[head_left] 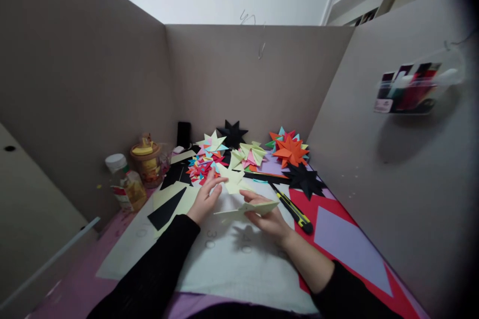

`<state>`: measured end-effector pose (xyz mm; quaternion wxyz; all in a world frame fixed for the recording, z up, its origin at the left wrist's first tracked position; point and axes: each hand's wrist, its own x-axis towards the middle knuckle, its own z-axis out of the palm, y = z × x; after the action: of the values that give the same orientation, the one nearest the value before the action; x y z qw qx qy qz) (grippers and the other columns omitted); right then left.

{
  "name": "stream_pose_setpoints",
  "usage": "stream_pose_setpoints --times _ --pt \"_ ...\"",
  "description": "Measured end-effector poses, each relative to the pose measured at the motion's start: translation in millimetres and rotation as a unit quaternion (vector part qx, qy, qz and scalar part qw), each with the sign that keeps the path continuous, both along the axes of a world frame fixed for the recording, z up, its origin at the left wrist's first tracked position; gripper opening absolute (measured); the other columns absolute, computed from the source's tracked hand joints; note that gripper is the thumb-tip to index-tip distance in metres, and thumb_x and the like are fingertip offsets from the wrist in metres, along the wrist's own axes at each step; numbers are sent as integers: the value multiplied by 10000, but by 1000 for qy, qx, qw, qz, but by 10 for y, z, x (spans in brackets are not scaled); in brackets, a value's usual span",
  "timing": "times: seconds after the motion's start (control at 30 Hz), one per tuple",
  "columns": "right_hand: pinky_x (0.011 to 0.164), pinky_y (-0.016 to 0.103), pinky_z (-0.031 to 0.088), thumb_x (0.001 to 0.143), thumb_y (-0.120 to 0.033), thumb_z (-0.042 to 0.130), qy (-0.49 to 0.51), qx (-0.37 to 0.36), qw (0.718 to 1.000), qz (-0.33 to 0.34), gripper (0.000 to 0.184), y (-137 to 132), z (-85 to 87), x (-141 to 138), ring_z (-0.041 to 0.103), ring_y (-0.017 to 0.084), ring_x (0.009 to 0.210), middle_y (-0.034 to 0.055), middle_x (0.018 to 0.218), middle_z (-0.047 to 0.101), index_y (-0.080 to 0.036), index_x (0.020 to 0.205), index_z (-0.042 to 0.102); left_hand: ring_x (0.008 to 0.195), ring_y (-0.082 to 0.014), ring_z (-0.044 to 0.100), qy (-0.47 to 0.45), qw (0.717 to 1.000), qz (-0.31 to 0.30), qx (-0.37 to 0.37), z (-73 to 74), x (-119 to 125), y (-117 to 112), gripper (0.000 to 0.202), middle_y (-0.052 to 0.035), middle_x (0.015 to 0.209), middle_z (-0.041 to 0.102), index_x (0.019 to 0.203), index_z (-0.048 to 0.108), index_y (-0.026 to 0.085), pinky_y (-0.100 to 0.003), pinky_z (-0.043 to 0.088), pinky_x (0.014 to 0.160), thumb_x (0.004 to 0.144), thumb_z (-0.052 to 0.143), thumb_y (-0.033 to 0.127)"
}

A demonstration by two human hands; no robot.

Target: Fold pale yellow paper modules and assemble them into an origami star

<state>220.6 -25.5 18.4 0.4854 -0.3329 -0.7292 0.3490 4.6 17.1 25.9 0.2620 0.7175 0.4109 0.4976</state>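
My right hand (271, 222) grips a pale yellow folded paper piece (262, 206) with pointed ends, held a little above the pale mat and seen nearly edge-on. My left hand (205, 198) is to the left of it, fingers stretched and apart. Just beyond its fingertips lie more pale yellow folded paper pieces (232, 180); whether the fingertips touch them I cannot tell. Behind these are a heap of small colourful folded papers (202, 167) and a light green and pink folded paper star (247, 155).
A yellow and black utility knife (294, 209) lies right of my right hand, beside red paper (344, 214) under a lilac sheet (348, 241). Black (305, 179) and orange paper stars (291, 152) stand behind. A white-capped jar (127, 184) is at left; grey panels (258, 79) enclose the table.
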Motion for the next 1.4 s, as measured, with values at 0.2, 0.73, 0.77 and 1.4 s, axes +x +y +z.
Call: stream_pose_setpoints --times 0.2,0.73,0.77,1.4 --pt "888 398 472 806 -247 603 -57 67 996 26 87 -20 7 -18 598 259 1061 120 1113 655 -213 806 683 1398 -297 129 9 995 90 38 -63 11 17 255 -104 1459 333 1006 670 217 -498 157 1101 829 550 356" --pt "768 384 526 673 -277 713 139 -113 983 -34 266 109 -175 15 659 255 830 84 914 711 -170 914 681 723 -169 614 -9 989 -93 -112 -83 79 -18 201 -46 803 672 906 660 177 -266 470 673 731 633 272" --pt "756 390 529 656 -287 729 183 -133 973 -52 292 136 -206 24 664 262 815 86 898 717 -162 915 681 734 -168 608 -40 992 -58 -104 -55 65 -3 171 -44 796 666 859 659 172 -262 466 682 717 647 267" --pt "904 405 474 695 -373 709 230 -99 937 -245 439 256 -208 -45 637 267 987 131 1074 685 -130 1056 656 612 -124 589 -299 901 -77 -305 -62 184 -47 245 -18 698 661 768 609 141 -213 409 571 624 772 254"
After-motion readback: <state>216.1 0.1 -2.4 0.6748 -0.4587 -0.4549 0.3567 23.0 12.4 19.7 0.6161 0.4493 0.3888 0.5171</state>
